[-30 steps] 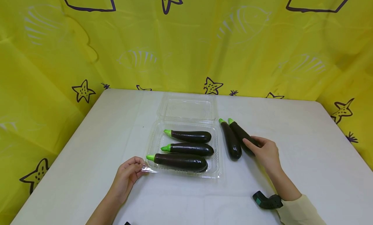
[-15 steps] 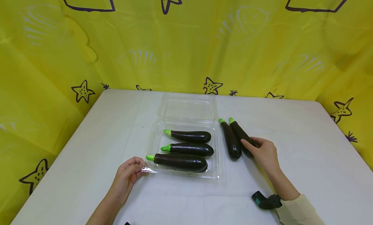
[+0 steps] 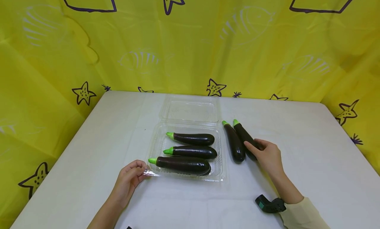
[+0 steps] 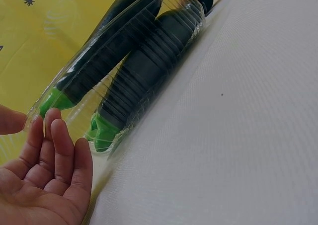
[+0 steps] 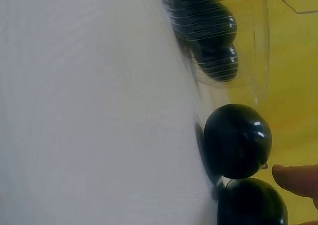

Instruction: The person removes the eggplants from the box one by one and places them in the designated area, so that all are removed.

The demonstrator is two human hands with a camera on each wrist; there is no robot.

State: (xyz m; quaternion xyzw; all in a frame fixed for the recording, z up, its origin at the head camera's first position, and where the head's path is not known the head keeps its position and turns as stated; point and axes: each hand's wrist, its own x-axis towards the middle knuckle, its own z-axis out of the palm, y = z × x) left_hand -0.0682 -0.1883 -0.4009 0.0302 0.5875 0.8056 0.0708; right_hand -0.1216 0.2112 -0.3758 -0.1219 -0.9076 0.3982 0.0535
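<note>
A clear plastic clamshell container [image 3: 219, 171] lies open on the white table, its lid [image 3: 191, 112] folded back. Inside, dark eggplants with green stems lie crosswise: a back one [image 3: 194, 139], a middle one [image 3: 194, 152] and a larger front one [image 3: 182, 165]. My left hand [image 3: 129, 181] pinches the container's front left corner between thumb and fingers, seen closer in the left wrist view. To the right of the container, two more eggplants lie side by side. The outer one [image 3: 244, 135] is gripped near its thick end by my right hand [image 3: 270, 158]; the inner one [image 3: 234, 143] rests untouched beside it.
A yellow cloth [image 3: 190, 44] with sea-creature drawings hangs behind the table [image 3: 320, 149] and along its sides. A black device [image 3: 270, 204] sits at my right wrist, by the cream sleeve [image 3: 304, 214].
My right hand has shifted slightly left, and the outer eggplant has turned a little in its grip. The left hand stays at the container's corner.
</note>
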